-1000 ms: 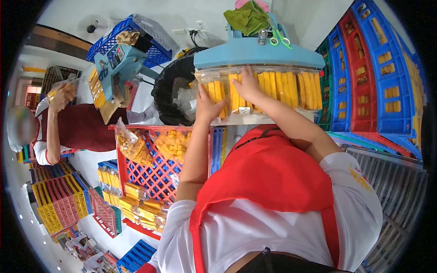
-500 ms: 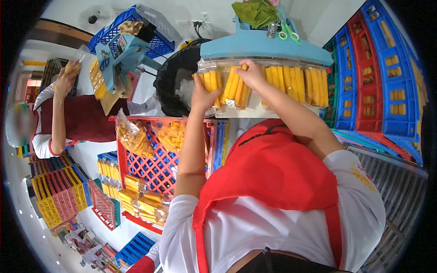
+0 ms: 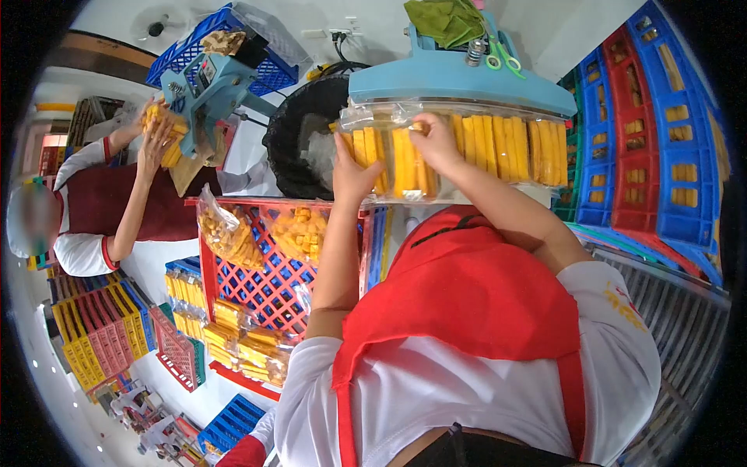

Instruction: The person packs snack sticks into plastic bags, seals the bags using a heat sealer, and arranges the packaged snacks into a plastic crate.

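Note:
Clear bags of yellow sticks lie in a row along the front of a light-blue sealing machine [image 3: 459, 80]. My left hand [image 3: 355, 175] grips the leftmost bag of yellow sticks [image 3: 372, 148], thumb on one side and fingers on the other. Beside it, my right hand [image 3: 437, 146] pinches the upper part of a second bag of yellow sticks [image 3: 408, 167], which lies straight in the row. Its fingertips are partly hidden. Further right are more bagged yellow sticks [image 3: 490, 146], close to my right forearm.
A black-lined bin [image 3: 292, 148] stands left of the sealer. Below it, a red crate [image 3: 261, 292] carries filled bags. Stacked crates [image 3: 626, 148] rise at the right. Green scissors [image 3: 504, 58] and a cloth [image 3: 443, 23] rest on the sealer. A co-worker [image 3: 128, 202] handles a bag at left.
The second bag, tilted before, now lies straighter, with my right hand still at its top. The co-worker's hands have come together on a bag by the other machine. The view has shifted slightly.

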The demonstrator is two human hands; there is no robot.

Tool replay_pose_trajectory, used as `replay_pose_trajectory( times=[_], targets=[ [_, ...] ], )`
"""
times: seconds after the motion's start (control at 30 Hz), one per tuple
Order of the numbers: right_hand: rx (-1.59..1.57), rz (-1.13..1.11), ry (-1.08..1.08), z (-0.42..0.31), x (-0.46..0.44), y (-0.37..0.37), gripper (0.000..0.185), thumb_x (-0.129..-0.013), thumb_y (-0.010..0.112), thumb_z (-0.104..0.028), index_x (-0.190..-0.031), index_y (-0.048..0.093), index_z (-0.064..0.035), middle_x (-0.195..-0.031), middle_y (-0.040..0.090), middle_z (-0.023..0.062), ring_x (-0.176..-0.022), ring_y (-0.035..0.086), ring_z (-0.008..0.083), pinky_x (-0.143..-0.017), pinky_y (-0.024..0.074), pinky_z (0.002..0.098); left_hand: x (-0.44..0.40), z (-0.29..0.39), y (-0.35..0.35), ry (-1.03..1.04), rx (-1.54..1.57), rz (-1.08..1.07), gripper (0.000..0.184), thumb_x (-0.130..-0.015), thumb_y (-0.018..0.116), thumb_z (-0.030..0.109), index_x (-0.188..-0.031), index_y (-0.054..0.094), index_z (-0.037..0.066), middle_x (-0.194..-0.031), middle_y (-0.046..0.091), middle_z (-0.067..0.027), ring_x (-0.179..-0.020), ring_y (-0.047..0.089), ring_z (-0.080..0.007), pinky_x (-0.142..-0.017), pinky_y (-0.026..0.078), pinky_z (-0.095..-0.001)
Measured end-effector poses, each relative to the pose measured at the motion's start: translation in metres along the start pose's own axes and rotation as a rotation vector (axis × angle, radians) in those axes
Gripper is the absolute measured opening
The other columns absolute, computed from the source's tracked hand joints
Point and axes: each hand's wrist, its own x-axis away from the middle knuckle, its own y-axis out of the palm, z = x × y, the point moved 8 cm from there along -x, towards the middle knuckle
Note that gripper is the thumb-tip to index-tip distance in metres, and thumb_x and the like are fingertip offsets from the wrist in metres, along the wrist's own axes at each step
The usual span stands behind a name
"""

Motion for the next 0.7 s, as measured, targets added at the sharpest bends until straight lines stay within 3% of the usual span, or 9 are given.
replay_pose_trajectory(
  times=[0.07, 0.13, 0.27, 0.33, 0.43, 0.5, 0.63, 0.7],
  targets=[
    [-0.022, -0.039, 0.09, 0.006, 0.001, -0.005, 0.034, -0.069, 0.059, -0.012, -0.102, 0.052, -0.0037, -0.076, 0.052, 0.0091, -0.069, 0.05, 0.0152, -0.063, 0.0409, 0.0253, 0.006, 0.004, -0.003, 0.011, -0.003, 0.038, 0.1, -0.059, 0.067, 0.031, -0.132, 0.006, 0.0, -0.118, 0.039, -0.0263, -0.105, 0.045, -0.0359, -0.086, 0.039, -0.0356],
    [0.183, -0.146, 0.127, -0.007, 0.005, -0.008, 0.034, -0.068, 0.058, -0.013, -0.1, 0.055, -0.0014, -0.099, 0.052, 0.0207, -0.092, 0.052, 0.0328, -0.083, 0.0394, 0.0372, 0.01, 0.002, 0.0, -0.063, -0.003, 0.01, 0.1, -0.06, 0.069, 0.033, -0.132, 0.008, 0.0, -0.118, 0.04, -0.0264, -0.108, 0.044, -0.0347, -0.088, 0.037, -0.0354],
    [0.208, -0.112, 0.017, -0.024, 0.007, -0.04, 0.033, -0.069, 0.055, -0.011, -0.101, 0.054, -0.0012, -0.103, 0.052, 0.0216, -0.097, 0.05, 0.0332, -0.085, 0.0389, 0.0364, 0.017, 0.008, 0.003, -0.043, -0.023, 0.003, 0.1, -0.059, 0.069, 0.033, -0.132, 0.008, 0.0, -0.116, 0.041, -0.0267, -0.107, 0.045, -0.0353, -0.088, 0.038, -0.0358],
    [0.278, 0.019, -0.234, -0.037, 0.004, -0.074, 0.031, -0.071, 0.054, -0.012, -0.1, 0.055, -0.0008, -0.102, 0.053, 0.0191, -0.097, 0.049, 0.0327, -0.084, 0.039, 0.036, 0.018, 0.005, 0.007, -0.039, -0.011, 0.007, 0.1, -0.059, 0.068, 0.034, -0.132, 0.008, 0.0, -0.116, 0.041, -0.0269, -0.105, 0.046, -0.0358, -0.087, 0.038, -0.0361],
    [0.352, 0.021, -0.246, -0.034, -0.003, -0.121, 0.029, -0.073, 0.054, -0.014, -0.098, 0.056, -0.001, -0.102, 0.053, 0.017, -0.097, 0.049, 0.0317, -0.084, 0.039, 0.0358, 0.019, 0.006, 0.01, -0.074, -0.073, -0.034, 0.099, -0.061, 0.066, 0.033, -0.132, 0.005, 0.002, -0.119, 0.039, -0.0231, -0.104, 0.046, -0.0351, -0.084, 0.04, -0.0368],
    [0.566, 0.081, -0.185, -0.029, -0.004, -0.147, 0.026, -0.075, 0.052, -0.014, -0.096, 0.057, -0.0007, -0.102, 0.053, 0.0164, -0.096, 0.05, 0.0304, -0.084, 0.0396, 0.0365, 0.019, 0.008, 0.01, -0.077, -0.077, -0.044, 0.099, -0.06, 0.066, 0.033, -0.132, 0.005, 0.003, -0.119, 0.039, -0.0232, -0.104, 0.046, -0.0352, -0.084, 0.04, -0.0369],
    [0.728, 0.034, -0.177, -0.005, 0.001, -0.156, 0.028, -0.077, 0.051, -0.016, -0.099, 0.055, 0.0, -0.103, 0.052, 0.0169, -0.097, 0.049, 0.0313, -0.086, 0.0377, 0.038, 0.019, 0.007, 0.013, -0.1, -0.088, -0.06, 0.1, -0.06, 0.065, 0.034, -0.133, 0.004, 0.003, -0.119, 0.038, -0.0238, -0.104, 0.046, -0.0354, -0.085, 0.04, -0.0369],
    [0.927, 0.071, -0.352, 0.002, 0.011, -0.14, 0.033, -0.078, 0.05, -0.021, -0.102, 0.052, 0.0014, -0.104, 0.052, 0.0168, -0.101, 0.046, 0.032, -0.088, 0.0345, 0.0398, 0.018, 0.007, 0.015, -0.07, -0.094, -0.048, 0.1, -0.06, 0.065, 0.035, -0.133, 0.004, 0.003, -0.119, 0.038, -0.0241, -0.104, 0.046, -0.0355, -0.085, 0.04, -0.0368]
  ],
)
